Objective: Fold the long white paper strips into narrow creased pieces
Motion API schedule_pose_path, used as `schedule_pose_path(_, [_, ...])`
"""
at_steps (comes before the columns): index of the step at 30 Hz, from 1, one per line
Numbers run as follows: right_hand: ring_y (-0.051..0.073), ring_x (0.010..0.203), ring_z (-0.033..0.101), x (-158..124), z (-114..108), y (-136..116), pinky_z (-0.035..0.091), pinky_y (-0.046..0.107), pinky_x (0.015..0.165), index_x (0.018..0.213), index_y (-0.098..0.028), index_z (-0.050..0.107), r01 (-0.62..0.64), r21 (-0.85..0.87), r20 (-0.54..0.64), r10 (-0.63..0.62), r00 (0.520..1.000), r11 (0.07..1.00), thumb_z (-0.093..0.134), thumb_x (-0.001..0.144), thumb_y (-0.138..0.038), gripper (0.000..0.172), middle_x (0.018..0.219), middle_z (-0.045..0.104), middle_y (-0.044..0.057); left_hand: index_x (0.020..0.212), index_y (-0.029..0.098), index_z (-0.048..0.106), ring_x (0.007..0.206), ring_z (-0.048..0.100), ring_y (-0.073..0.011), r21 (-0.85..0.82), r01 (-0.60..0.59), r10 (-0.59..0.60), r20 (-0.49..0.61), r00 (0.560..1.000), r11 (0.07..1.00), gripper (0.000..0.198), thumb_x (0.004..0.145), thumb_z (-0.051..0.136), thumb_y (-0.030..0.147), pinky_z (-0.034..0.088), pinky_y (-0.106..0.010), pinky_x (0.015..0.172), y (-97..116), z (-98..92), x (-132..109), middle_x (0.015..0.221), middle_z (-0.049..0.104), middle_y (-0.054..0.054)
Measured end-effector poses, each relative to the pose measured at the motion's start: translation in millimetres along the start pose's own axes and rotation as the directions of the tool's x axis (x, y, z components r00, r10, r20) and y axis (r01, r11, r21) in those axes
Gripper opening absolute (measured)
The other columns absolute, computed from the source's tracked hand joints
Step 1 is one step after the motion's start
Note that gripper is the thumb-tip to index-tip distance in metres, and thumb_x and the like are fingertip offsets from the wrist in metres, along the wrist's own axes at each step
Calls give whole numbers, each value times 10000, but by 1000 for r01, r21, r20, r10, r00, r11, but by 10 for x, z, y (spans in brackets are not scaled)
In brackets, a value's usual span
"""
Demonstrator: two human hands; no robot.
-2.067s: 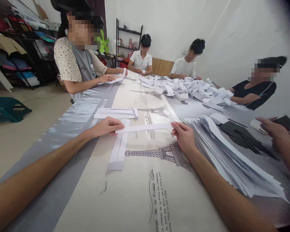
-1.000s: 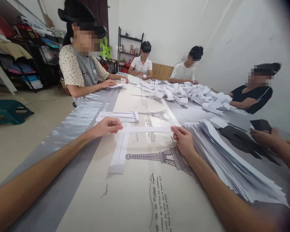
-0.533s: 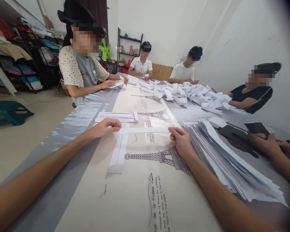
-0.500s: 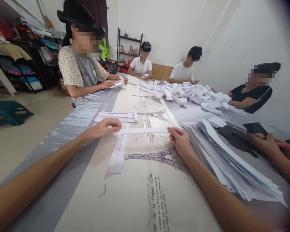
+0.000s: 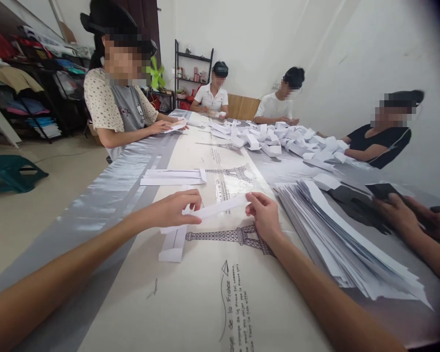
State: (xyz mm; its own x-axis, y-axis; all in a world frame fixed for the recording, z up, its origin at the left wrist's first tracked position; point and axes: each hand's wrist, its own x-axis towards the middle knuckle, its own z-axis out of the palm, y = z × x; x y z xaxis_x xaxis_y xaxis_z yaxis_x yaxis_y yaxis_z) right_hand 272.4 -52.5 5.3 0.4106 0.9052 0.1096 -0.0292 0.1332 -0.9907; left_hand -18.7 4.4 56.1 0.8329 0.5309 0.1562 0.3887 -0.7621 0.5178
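A long folded white paper strip (image 5: 220, 207) lies crosswise between my two hands, lifted a little off the table. My left hand (image 5: 174, 210) pinches its left end, fingers closed. My right hand (image 5: 263, 215) pinches its right end. Under the strip lies a second folded white strip (image 5: 173, 242), pointing towards me on the tablecloth printed with Eiffel towers (image 5: 220, 293).
A thick stack of white sheets (image 5: 337, 239) lies right of my right hand. Folded strips (image 5: 173, 177) lie further back, and a heap of folded paper pieces (image 5: 278, 139) beyond. Several people sit round the table; a neighbour's hands (image 5: 407, 215) hold dark card at right. A green stool (image 5: 11, 171) stands left.
My hands have come closer together and nearer to me, and the strip between them now looks shorter and tilted. The neighbour's hands at right shifted slightly.
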Motion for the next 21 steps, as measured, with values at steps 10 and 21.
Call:
schedule_pose_path(10, [115,568,463,-18,20,-139,409,288,530,783,-231,602,69,200,145,-99,985,977,693,858,-561,351,767,555,-3,1013,201,603,521,424,-109,-370,132,-135,18,991,920,240,908,657,410,294,-228,517,162,-49,29,601,542,52])
schedule_pose_path(21, [121,585,460,-10,-23,-66,407,285,572,752,-226,640,144,51,122,-149,981,988,800,788,-407,245,663,513,-32,1001,185,680,509,440,-97,-559,266,-195,186,963,786,345,951,593,515,259,-225,480,103,91,6,654,608,19])
